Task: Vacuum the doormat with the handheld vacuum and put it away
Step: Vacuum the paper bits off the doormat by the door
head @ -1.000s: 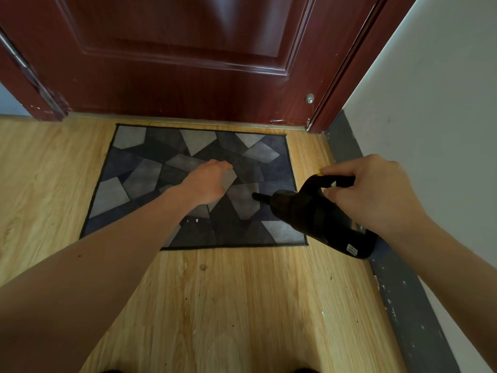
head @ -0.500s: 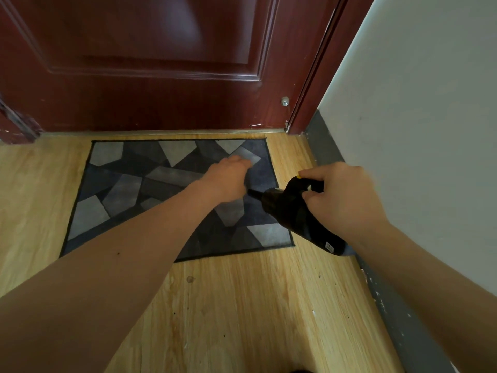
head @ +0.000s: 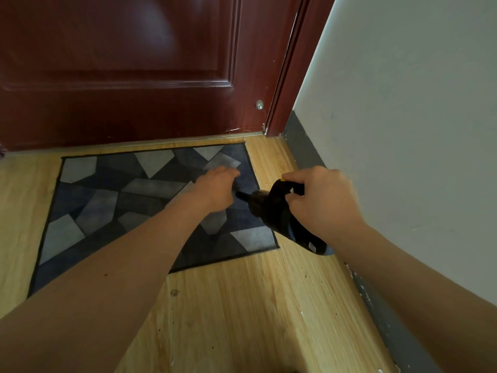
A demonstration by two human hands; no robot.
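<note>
A doormat (head: 113,200) with a grey and dark blue geometric pattern lies on the wooden floor in front of the door. My right hand (head: 320,203) grips the handle of a black handheld vacuum (head: 279,222), whose thin nozzle points left over the mat's right part. My left hand (head: 215,189) rests palm down on the right part of the mat, fingers spread toward its far right corner, just left of the nozzle. The nozzle tip is close to that hand; contact with the mat is not clear.
A dark red door (head: 129,68) with a small metal stop (head: 259,105) closes the far side. A white wall (head: 408,117) with a grey baseboard (head: 304,146) runs along the right. Light wooden floor (head: 236,305) with small specks lies in front of the mat.
My left hand has slid across the mat toward its far right corner. The vacuum stays in my right hand, and the view has shifted to the right.
</note>
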